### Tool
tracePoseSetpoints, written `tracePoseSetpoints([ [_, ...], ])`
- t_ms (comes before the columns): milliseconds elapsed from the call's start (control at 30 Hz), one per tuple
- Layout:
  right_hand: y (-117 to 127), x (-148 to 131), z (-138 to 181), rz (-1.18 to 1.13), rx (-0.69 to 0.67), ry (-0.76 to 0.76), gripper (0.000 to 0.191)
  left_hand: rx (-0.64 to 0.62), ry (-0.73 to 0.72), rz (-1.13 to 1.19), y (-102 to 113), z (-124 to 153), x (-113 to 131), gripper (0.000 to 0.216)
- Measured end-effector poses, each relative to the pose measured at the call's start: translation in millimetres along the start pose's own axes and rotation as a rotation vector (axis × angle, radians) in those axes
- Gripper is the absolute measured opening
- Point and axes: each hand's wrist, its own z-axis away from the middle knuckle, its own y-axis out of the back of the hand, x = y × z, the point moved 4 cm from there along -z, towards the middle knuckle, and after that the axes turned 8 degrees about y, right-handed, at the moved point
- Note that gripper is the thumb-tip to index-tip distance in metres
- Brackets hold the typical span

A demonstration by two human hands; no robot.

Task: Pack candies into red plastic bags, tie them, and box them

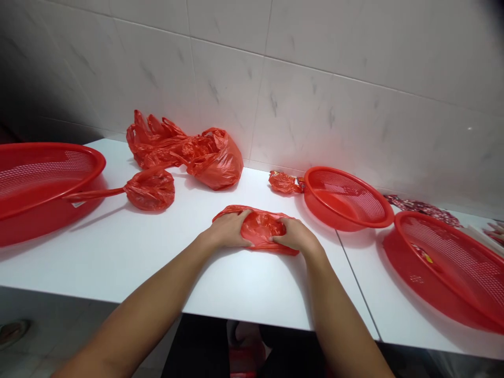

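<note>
Left of the flattened, thin red plastic bag on the white table lies a knotted, rounded red plastic bundle. The left hand and right hand touch the flattened bag's left and right sides, thumbs and fingers curved apart, whether gripping I cannot tell; right of it stands a round, perforated red plastic basket.

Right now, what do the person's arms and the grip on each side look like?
The left grip and right grip are bare human hands, with no gloves. The left forearm and right forearm narrow toward the wrists and are uncovered: no sleeve, watch, bracelet, cable or marking shows.
</note>
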Motion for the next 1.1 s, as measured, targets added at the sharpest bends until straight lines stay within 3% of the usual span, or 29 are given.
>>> tracePoseSetpoints([
  [67,5.0,-6.5,4.5,0.008,0.011,0.042,0.044,-0.023,-0.004,-0.036,0.3,1.1,-0.5,0.107],
  [167,16.0,-20.4,9.5,0.018,0.1,0.125,0.023,-0.041,-0.014,-0.046,0.2,3.3,2.6,0.094],
  [333,24.3,-46.5,14.7,-0.069,0.327,0.331,0.027,-0.027,0.045,-0.052,-0.8,3.6,1.0,0.086],
  [433,6.6,-49.3,11.2,-0.071,0.181,0.338,0.027,-0.014,0.081,-0.002,-1.0,2.9,-2.6,0.089],
  [600,-22.1,-16.5,-0.3,0.016,-0.166,-0.053,0.091,-0.01,-0.012,0.125,0.5,6.5,4.9,0.074],
  [700,-22.6,0.5,-5.8,0.039,-0.27,-0.177,0.105,-0.028,-0.233,0.152,0.2,11.6,23.0,0.045],
  [800,-18.0,7.5,-8.6,0.035,-0.308,-0.194,0.107,0.078,-0.449,0.17,1.8,16.1,40.7,0.036],
  [867,-15.1,8.5,-8.0,0.034,-0.306,-0.174,0.105,0.172,-0.484,0.139,0.6,15.9,45.0,0.033],
  [933,-13.4,7.7,-5.7,0.038,-0.295,-0.141,0.103,0.216,-0.419,0.057,-4.6,12.4,41.3,0.03],
  [1033,-11.4,3.6,-2.5,0.034,-0.246,-0.072,0.093,0.176,-0.244,-0.054,-14.7,4.2,23.9,0.066],
  [1100,-8.8,-1.4,-2.5,0.023,-0.191,-0.02,0.075,0.122,-0.171,-0.089,-18.3,-0.4,11.6,0.081],
])
